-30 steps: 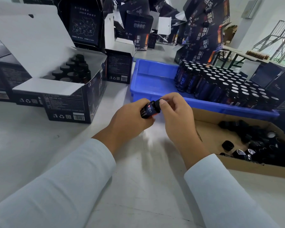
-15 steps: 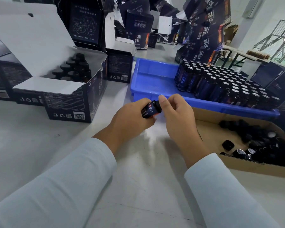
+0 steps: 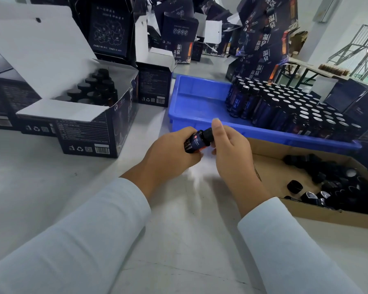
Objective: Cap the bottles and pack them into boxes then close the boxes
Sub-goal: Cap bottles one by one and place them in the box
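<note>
Since a moment ago, the right hand (image 3: 232, 153) has loosened on the black cap (image 3: 207, 134), its forefinger now lifted straight up while the thumb and other fingers pinch the cap. The left hand (image 3: 170, 155) grips a small dark bottle (image 3: 194, 143), tilted above the white table (image 3: 51, 177). Behind sits a blue tray (image 3: 200, 102) of bottles; an open box (image 3: 89, 128) stands left; a cardboard tray (image 3: 270, 172) of caps lies right.

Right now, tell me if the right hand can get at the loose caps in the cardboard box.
Probably yes: the right hand is beside the open-topped cardboard box, nothing between, but it's busy on the bottle's cap.
</note>
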